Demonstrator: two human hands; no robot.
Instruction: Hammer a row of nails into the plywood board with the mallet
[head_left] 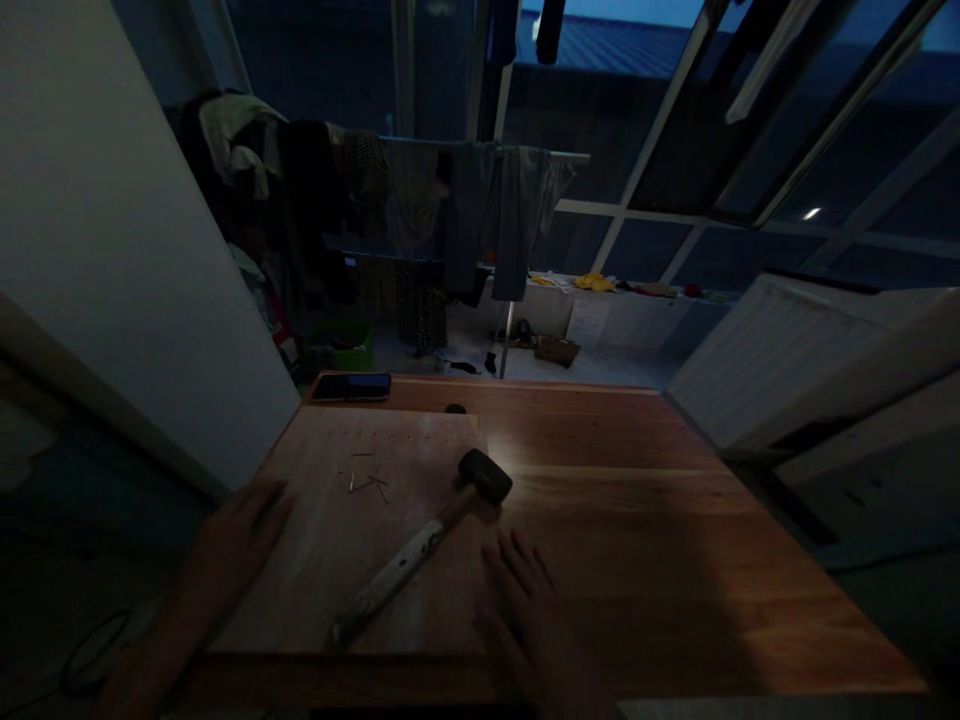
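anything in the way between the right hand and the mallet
Nothing visible. The right hand is by the right edge of the board, and the mallet lies with its head just beyond the fingertips. The nails are on the mallet's other side, outside that path.

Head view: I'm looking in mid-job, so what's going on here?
A person's left hand and right hand rest at opposite side edges of a board on a wooden table, both empty. Between them, a mallet lies diagonally, its dark head at the board's right edge. Some loose nails lie on the board, and a phone lies beyond its far edge.
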